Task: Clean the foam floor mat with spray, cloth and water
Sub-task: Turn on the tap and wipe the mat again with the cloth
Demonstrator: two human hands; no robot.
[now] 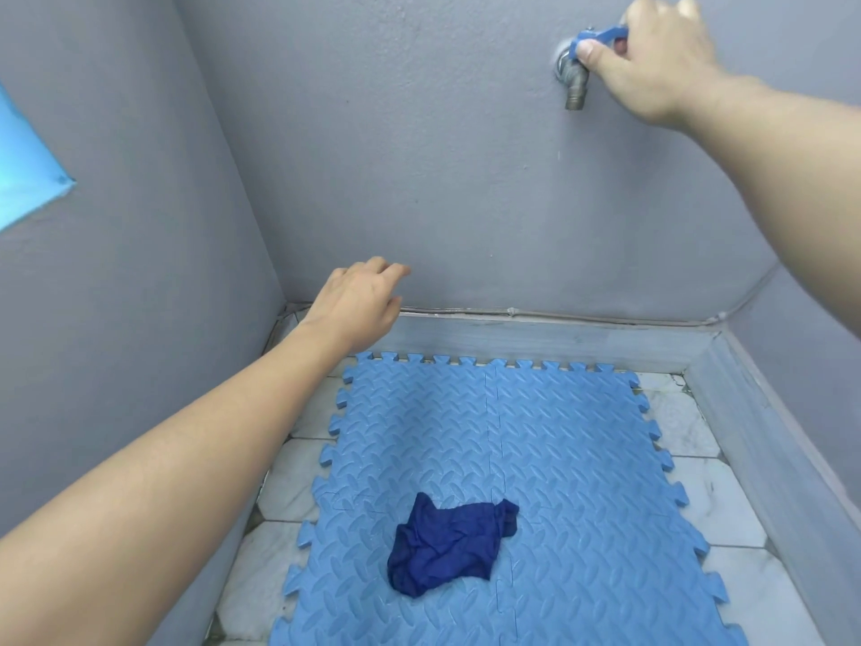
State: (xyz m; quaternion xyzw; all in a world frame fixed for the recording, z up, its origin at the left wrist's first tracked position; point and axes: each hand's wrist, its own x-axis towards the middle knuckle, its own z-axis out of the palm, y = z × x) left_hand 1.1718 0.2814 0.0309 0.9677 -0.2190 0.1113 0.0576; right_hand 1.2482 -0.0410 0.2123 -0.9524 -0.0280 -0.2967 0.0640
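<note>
We are looking down into a grey-walled corner where our right hand (661, 62) reaches up to the wall tap (575, 79). Its thumb and curled fingers pinch the tap's blue lever handle (601, 35), with the thumb pressed against the end nearest the metal body. The tap's spout points downward, and we see no stream of water below it.

Our left hand (358, 303) hangs in the air in front of the back wall, holding nothing, its fingers loosely bent and relaxed. It hovers above the far left corner of the floor, apart from everything else.

The blue foam floor mat (559, 435) lies flat on the pale tiled floor (727, 501), made of interlocking pieces with toothed edges and a raised tread pattern. Its far edge sits just beside the low grey kerb (536, 335) along the back wall. A crumpled dark blue cloth (447, 543) rests on the mat, toward its near middle, well apart from both hands.

A thin pipe or cable (582, 315) runs along the foot of the back wall above the kerb. At the left edge, a light blue sheet (23, 170) is fixed to the side wall.
</note>
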